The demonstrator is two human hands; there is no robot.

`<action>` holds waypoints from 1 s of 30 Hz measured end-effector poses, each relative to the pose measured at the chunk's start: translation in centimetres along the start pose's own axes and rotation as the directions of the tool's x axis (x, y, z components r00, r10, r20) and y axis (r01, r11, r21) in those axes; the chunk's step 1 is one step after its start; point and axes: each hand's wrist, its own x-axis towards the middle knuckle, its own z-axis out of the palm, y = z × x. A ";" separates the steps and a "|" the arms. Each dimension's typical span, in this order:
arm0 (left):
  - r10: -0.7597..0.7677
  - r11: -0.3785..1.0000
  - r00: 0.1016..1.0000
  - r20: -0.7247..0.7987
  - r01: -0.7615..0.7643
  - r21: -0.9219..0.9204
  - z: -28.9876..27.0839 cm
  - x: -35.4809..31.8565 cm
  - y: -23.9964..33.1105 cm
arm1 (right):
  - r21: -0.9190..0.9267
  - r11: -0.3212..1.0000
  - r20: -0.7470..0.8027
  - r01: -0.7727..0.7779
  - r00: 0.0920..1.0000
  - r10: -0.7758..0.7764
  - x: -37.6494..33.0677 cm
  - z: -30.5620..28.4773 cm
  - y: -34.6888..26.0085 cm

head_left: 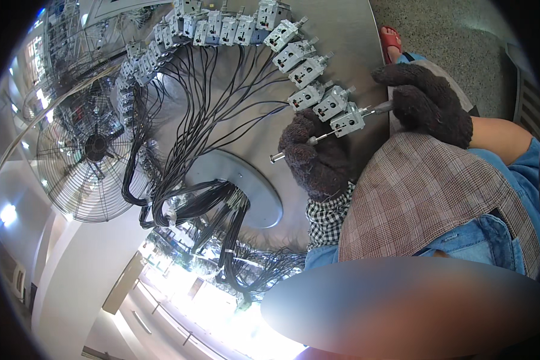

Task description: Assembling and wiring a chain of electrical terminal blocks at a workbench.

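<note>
My left hand, in a dark fuzzy glove with a checked cuff, is closed around a slim metal screwdriver. Its thin shaft reaches the face of a grey switch-like block, the nearest one at the end of a curved row. On the other side of that block, my right hand, gloved alike, pinches a thin grey cylindrical piece. The piece meets the block's projecting stub; its kind I cannot make out. Close beside sits another grey block. The gloves hide most of both grips.
More grey blocks curve along the metal table. Black cables run from them to a round grey hub. A caged fan stands at left. My checked apron covers my lap near the table edge.
</note>
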 end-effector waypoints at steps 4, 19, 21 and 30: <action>0.083 0.996 0.996 -0.008 -0.084 -0.032 -0.9 0.2 -0.4 | 0.453 0.710 0.208 -0.539 0.839 0.503 0.5 -0.9 -2.0; 0.067 0.560 0.995 0.077 -0.102 0.822 0.8 -1.5 3.9 | 0.510 0.535 0.355 -0.674 0.731 0.582 2.1 0.4 -2.4; 0.029 0.549 0.997 0.071 -0.075 0.832 0.5 -2.0 3.5 | 0.554 0.572 0.315 -0.605 0.788 0.529 1.8 0.8 -2.1; 0.070 0.957 0.975 -0.213 -0.005 0.288 0.7 -2.1 2.3 | 0.046 0.982 0.164 -0.183 0.971 0.174 0.4 1.4 -0.2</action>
